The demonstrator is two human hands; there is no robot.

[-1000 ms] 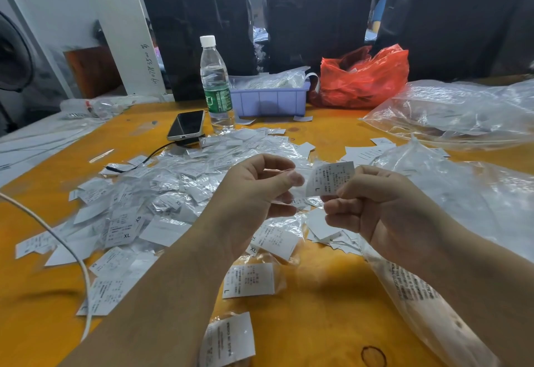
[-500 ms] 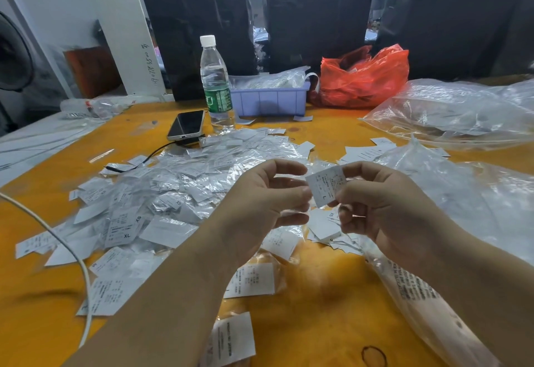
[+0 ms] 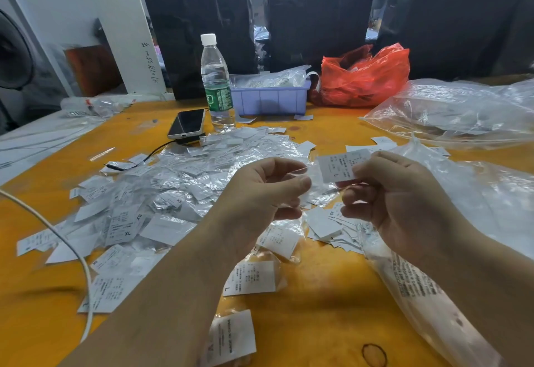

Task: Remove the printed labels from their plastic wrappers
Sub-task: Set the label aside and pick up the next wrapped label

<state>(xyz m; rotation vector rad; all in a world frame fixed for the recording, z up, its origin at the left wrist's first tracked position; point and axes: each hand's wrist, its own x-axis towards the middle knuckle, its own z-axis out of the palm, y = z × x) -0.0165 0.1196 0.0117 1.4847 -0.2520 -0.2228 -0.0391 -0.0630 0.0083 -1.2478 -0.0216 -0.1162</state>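
Right hand [image 3: 404, 202] pinched a label [image 3: 342, 166] marked L, held above the table [image 3: 323, 309]. Left hand [image 3: 260, 196] pinched a clear wrapper [image 3: 303, 171] just beside the label's left edge; couldn't tell if they touched. Pile [image 3: 179, 187] of wrapped labels lay left, bare labels [image 3: 323, 225] under the hands.

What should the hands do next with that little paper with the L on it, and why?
Probably pull the hands a little further apart. The right hand pinches the L label, which looks nearly clear of its wrapper, while the left hand pinches the thin clear plastic wrapper. One more small tug should likely free the label, so the wrapper can be dropped.
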